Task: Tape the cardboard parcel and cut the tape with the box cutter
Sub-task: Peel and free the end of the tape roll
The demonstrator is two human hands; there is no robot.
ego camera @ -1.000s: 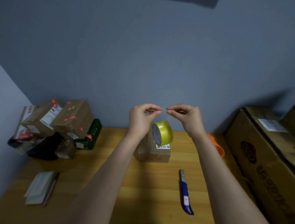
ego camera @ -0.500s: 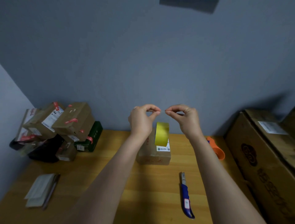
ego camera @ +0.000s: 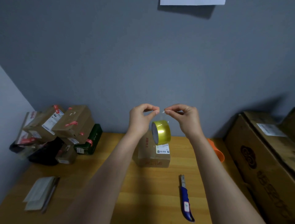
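A yellow tape roll (ego camera: 161, 132) is seen hanging in the air above the cardboard parcel (ego camera: 153, 154), suspended from a clear strip of tape that is pinched at its top corners. The left hand (ego camera: 140, 121) has thumb and forefinger closed on one corner, and the right hand (ego camera: 186, 119) has its fingers (ego camera: 167, 111) closed on the other; the strip itself is nearly transparent and hard to make out.

The parcel is set on the wooden counter (ego camera: 111, 183) near the wall, directly below the roll. A white label with a small printed code is fixed to its top, and red characters are printed on its left and front faces (none can be read). The box cutter (ego camera: 186, 199), blue-handled with a small white sticker, is laid on the counter in front and to the right of the parcel, apart from it.

At the left, a pile of labelled parcels (ego camera: 60, 129) with red tape marks is stacked against the wall; their writing is too small to read. A folded paper stack (ego camera: 39, 192) is laid nearer the front. An orange object (ego camera: 217, 152) is partly hidden behind the right forearm. Large cartons (ego camera: 265, 159), printed with a dark emblem and illegible characters, are cut off by the right edge. A white sheet (ego camera: 192, 1) on the wall is cropped at the top.
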